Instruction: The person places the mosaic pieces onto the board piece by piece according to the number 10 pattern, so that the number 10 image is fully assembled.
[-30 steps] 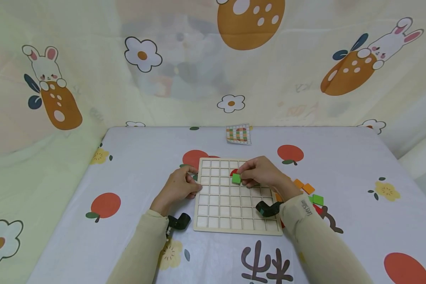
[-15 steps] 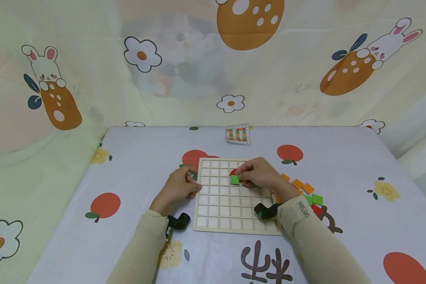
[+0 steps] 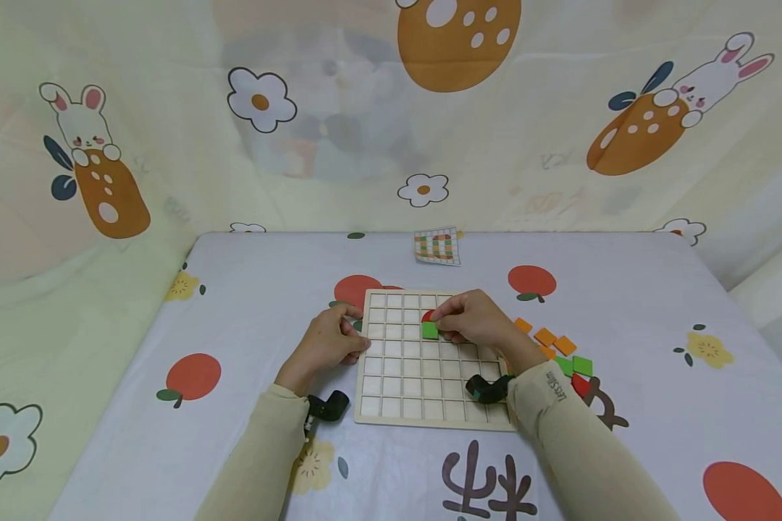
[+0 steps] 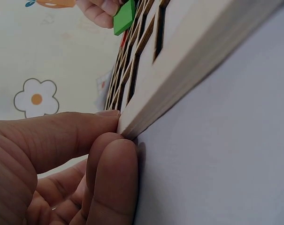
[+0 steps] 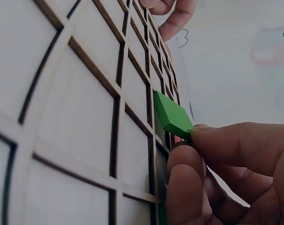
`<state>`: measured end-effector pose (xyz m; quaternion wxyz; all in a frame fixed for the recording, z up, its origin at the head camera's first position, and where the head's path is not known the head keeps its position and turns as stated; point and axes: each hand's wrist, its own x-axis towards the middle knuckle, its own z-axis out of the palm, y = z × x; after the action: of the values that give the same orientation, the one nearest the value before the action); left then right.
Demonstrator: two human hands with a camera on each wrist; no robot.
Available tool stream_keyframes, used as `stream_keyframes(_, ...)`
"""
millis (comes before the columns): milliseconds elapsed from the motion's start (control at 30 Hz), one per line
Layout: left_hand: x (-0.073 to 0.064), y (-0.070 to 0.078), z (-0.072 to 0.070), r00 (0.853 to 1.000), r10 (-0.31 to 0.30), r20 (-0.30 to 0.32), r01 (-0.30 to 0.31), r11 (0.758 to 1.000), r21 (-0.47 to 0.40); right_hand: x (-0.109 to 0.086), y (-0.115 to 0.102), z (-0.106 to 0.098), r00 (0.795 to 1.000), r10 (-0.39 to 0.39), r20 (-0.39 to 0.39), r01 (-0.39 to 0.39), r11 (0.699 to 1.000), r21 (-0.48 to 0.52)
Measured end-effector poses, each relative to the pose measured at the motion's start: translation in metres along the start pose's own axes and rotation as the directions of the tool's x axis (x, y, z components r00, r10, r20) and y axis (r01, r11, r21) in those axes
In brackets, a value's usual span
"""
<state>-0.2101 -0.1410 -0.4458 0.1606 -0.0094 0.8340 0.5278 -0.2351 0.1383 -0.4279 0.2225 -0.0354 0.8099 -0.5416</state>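
Observation:
A pale wooden grid board (image 3: 394, 387) lies on the table. My right hand (image 3: 477, 320) pinches a green square tile (image 3: 429, 331) by one edge between thumb and finger. In the right wrist view the green tile (image 5: 173, 115) is tilted, its far edge down at a cell and its near edge raised. Just behind it a red piece (image 3: 427, 315) sits in the grid, partly covered by the fingers. My left hand (image 3: 326, 339) holds the board's left edge, thumb on the rim and fingertips against the side, as the left wrist view shows.
Loose orange tiles (image 3: 545, 336), green tiles (image 3: 583, 365) and a red piece (image 3: 580, 385) lie right of the board, partly behind the right forearm. A small card with a coloured grid pattern (image 3: 437, 247) lies at the table's back. A printed cloth hangs behind.
My right hand has moved slightly left and down with the green tile, now over a cell just in front of the red piece. The left hand has stayed at the board's edge.

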Motion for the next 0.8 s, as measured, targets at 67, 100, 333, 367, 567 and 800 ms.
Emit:
stream_keyframes(67, 0.0, 0.0, 0.0, 1.0, 0.002, 0.001, -0.002, 1.0, -0.001, 0.0, 0.0, 0.0, 1.0, -0.003, -0.002, 0.003, 1.0, 0.008)
stream_keyframes(100, 0.0, 0.0, 0.0, 1.0, 0.002, 0.002, -0.002, 1.0, -0.001, 0.0, 0.001, 0.0, 1.0, -0.004, -0.002, 0.004, 1.0, 0.009)
stream_keyframes(333, 0.0, -0.001, 0.0, 1.0, 0.005, 0.003, -0.005, 1.0, -0.004, -0.002, 0.002, 0.0, 1.0, -0.014, -0.003, 0.014, 1.0, 0.023)
stream_keyframes(367, 0.0, -0.001, 0.0, 1.0, 0.006, 0.003, -0.006, 1.0, -0.004, -0.003, 0.002, -0.002, 1.0, -0.016, -0.005, 0.016, 0.999, 0.032)
stream_keyframes(567, 0.0, -0.001, 0.001, 1.0, 0.003, 0.009, -0.003, 1.0, 0.0, -0.015, 0.004, -0.021, 0.997, -0.015, -0.081, 0.019, 0.999, 0.048)
stream_keyframes(800, -0.001, 0.001, 0.0, 1.0, 0.004, 0.007, -0.004, 1.0, 0.003, -0.036, 0.014, -0.059, 0.985, 0.048, -0.168, -0.057, 0.997, -0.051)
